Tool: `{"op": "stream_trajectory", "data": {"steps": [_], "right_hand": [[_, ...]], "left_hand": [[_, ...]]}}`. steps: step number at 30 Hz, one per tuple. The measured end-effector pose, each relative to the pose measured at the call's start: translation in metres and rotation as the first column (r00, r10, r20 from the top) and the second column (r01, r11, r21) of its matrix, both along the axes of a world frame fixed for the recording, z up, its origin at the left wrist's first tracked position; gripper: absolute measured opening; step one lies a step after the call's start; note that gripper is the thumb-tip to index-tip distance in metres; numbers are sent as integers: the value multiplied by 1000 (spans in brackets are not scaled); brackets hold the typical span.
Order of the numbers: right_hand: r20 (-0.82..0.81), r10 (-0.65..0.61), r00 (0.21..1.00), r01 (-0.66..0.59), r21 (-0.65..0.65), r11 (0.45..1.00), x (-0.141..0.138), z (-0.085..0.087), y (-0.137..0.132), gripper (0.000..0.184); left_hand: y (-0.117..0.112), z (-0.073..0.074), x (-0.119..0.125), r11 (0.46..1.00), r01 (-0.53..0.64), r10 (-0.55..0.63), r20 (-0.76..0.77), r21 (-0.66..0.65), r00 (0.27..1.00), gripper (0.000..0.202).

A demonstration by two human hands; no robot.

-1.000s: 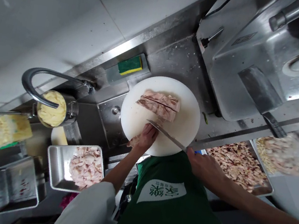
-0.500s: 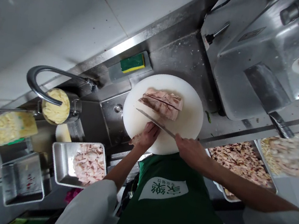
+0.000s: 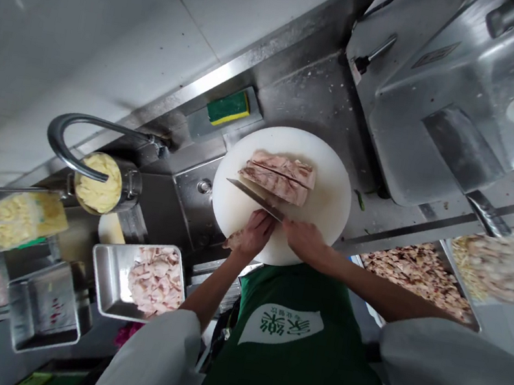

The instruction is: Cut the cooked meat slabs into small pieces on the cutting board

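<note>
Right hand [image 3: 302, 239]: clenched round the knife [image 3: 253, 196], blade pointing up-left across the cutting board [image 3: 327, 211].
Left hand [image 3: 254, 231]: curled over a small meat piece [image 3: 234, 239] at the board's near edge, just beside the blade.
Meat slab [image 3: 279, 176]: just beyond the blade, long axis roughly parallel to it.
Hidden: the knife's handle is inside the fist, and the small piece is mostly covered.

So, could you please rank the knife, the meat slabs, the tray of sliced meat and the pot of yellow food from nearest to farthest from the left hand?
Measured from the left hand in the head view:
1. Knife: blade just beyond the fingers.
2. Meat slabs: farther up the board.
3. Tray of sliced meat: lower left.
4. Pot of yellow food: far left.
</note>
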State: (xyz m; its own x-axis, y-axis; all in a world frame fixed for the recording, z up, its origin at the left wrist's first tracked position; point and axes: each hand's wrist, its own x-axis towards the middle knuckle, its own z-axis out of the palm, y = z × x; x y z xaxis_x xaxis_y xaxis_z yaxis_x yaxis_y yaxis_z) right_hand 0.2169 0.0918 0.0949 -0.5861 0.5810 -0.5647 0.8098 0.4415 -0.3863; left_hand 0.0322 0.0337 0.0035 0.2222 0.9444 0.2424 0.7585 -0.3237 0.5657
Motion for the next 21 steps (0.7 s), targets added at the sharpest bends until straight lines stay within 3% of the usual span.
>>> {"op": "stream_trajectory", "data": {"steps": [2,5,9,12,14,18,21], "right_hand": [[-22,16,1000,-15,30,999,-4,2,7,41],[0,37,999,-37,17,999,21,17,-7,38],[139,14,990,5,-139,990,70,42,-43,29],[211,2,977,44,-213,976,81,46,-54,26],[204,4,979,39,-205,978,66,35,-48,27],[106,23,994,-13,-89,996,7,0,-12,37],[54,34,998,-33,-20,999,-13,-8,6,41]], "left_hand": [[0,0,0,1000,-7,7,-8,18,1000,16],[-1,-1,-1,1000,-11,11,-22,14,1000,15],[-1,-2,0,999,-12,10,-30,-52,1000,13],[0,-3,0,997,1,-2,-6,-81,1000,15],[0,-3,0,997,-9,10,8,-71,1000,16],[0,-2,-4,998,7,-5,22,-61,1000,17],[0,-2,-7,999,23,-23,21,-29,1000,18]]}}
